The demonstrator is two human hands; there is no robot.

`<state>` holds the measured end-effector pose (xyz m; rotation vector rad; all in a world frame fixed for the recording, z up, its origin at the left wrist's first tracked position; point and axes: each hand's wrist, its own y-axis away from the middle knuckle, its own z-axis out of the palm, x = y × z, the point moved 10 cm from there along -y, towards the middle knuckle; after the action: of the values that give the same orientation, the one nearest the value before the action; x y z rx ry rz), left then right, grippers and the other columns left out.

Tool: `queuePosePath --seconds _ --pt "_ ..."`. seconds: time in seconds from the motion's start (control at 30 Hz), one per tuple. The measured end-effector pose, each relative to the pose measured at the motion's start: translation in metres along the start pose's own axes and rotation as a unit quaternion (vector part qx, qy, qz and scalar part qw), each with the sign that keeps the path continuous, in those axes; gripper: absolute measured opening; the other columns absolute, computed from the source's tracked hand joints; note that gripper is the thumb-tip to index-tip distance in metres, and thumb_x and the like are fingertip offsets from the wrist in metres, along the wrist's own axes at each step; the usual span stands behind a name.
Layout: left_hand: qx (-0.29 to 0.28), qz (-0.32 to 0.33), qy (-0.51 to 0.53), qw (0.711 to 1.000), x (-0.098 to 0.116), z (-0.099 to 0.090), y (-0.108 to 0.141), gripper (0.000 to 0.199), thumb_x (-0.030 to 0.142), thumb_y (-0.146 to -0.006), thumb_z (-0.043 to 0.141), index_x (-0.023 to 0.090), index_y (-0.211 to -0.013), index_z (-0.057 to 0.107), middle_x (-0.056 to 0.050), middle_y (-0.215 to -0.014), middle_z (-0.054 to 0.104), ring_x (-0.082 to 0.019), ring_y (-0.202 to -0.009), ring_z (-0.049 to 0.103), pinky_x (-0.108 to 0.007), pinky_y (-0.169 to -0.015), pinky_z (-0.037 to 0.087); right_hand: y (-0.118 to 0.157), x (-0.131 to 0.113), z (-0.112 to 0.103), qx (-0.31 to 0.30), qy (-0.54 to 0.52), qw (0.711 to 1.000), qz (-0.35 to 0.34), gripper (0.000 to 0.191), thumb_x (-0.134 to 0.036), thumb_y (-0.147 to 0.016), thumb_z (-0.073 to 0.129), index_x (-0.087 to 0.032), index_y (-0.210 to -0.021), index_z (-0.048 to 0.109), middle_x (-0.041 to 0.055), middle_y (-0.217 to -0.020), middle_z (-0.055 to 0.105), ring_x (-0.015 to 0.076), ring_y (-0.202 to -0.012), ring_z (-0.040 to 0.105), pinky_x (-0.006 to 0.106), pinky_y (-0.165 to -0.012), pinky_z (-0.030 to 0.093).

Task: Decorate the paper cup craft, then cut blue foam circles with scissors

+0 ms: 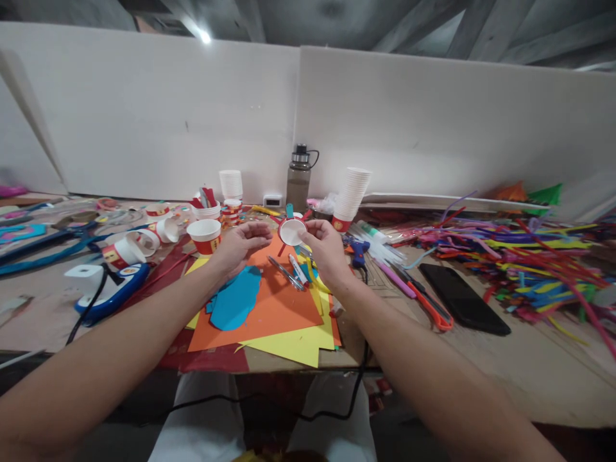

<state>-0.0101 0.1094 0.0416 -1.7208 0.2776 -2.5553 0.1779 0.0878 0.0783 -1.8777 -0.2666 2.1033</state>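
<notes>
A paper cup (291,233) with red strips sticking out round it and a teal piece at its top is held up over the coloured paper, its white round face towards me. My right hand (326,247) pinches the cup's right edge between thumb and fingers. To the left of the cup, my left hand (245,245) is apart from it, fingers stretched out and holding nothing. Below lie an orange sheet (283,308), a blue paper cut-out (235,298), a white marker (298,269) and scissors (285,273).
A white-and-red cup (204,235) stands left of my left hand. Behind are a dark bottle (298,183) and a tall cup stack (352,196). On the right lie a blue glue gun (359,251), a black phone (462,298) and many pipe cleaners (524,256). A power strip (115,292) sits left.
</notes>
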Motion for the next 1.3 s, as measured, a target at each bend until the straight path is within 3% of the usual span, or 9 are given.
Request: queuePosePath --seconds 0.1,0.2,0.53,0.87,1.1,1.3 --pt "0.023 -0.013 -0.015 1.000 -0.001 -0.003 0.001 0.032 0.013 -0.058 0.080 0.016 -0.088 0.070 -0.003 -0.085 0.070 -0.012 -0.076 0.065 -0.022 -0.067 0.049 0.000 0.001 0.000 -0.001 0.001 1.000 0.004 0.024 -0.027 -0.068 0.069 -0.018 -0.086 0.057 0.0007 -0.081 0.063 0.0135 -0.074 0.059 0.028 -0.069 0.045" --pt "0.033 -0.008 -0.022 0.999 0.002 -0.003 0.001 0.029 0.015 -0.059 0.081 0.015 -0.086 0.069 -0.002 -0.078 0.068 -0.010 -0.070 0.063 -0.019 -0.059 0.045 0.000 0.001 0.001 -0.005 0.001 1.000 0.005 0.023 -0.028 -0.068 0.068 -0.019 -0.085 0.056 0.0005 -0.081 0.064 0.0137 -0.074 0.059 0.028 -0.069 0.045" --pt "0.013 -0.051 0.002 0.999 -0.003 -0.001 0.005 0.016 0.023 -0.079 0.065 0.012 -0.091 0.068 -0.008 -0.077 0.070 -0.014 -0.068 0.065 -0.027 -0.067 0.050 0.000 0.001 0.000 -0.001 0.021 1.000 0.005 0.022 -0.028 -0.067 0.068 -0.020 -0.083 0.057 0.0000 -0.079 0.064 0.0140 -0.074 0.058 0.028 -0.069 0.045" --pt "-0.005 -0.004 0.014 1.000 0.004 0.004 0.003 0.018 0.026 -0.074 0.070 0.013 -0.087 0.068 -0.005 -0.074 0.068 -0.012 -0.067 0.062 -0.025 -0.067 0.048 -0.001 0.003 0.001 -0.007 0.009 1.000 0.004 0.022 -0.028 -0.067 0.068 -0.020 -0.083 0.057 -0.0004 -0.079 0.064 0.0133 -0.074 0.058 0.028 -0.070 0.046" --pt "-0.024 -0.008 0.047 0.999 0.006 0.006 0.003 0.008 0.021 -0.076 0.057 0.015 -0.071 0.059 -0.001 -0.061 0.060 -0.011 -0.057 0.056 -0.024 -0.057 0.045 0.000 0.003 0.001 -0.004 0.017 1.000 0.013 0.023 -0.028 -0.067 0.069 -0.019 -0.084 0.056 0.0003 -0.080 0.064 0.0138 -0.075 0.059 0.028 -0.069 0.045" --pt "0.008 -0.032 0.044 0.999 0.001 0.003 0.001 0.030 0.039 -0.086 0.057 0.014 -0.069 0.059 -0.004 -0.063 0.061 -0.012 -0.059 0.058 -0.025 -0.061 0.048 0.000 0.003 0.001 -0.003 0.015 1.000 0.010 0.023 -0.029 -0.066 0.069 -0.019 -0.083 0.056 0.0001 -0.080 0.064 0.0136 -0.073 0.058 0.028 -0.068 0.045"
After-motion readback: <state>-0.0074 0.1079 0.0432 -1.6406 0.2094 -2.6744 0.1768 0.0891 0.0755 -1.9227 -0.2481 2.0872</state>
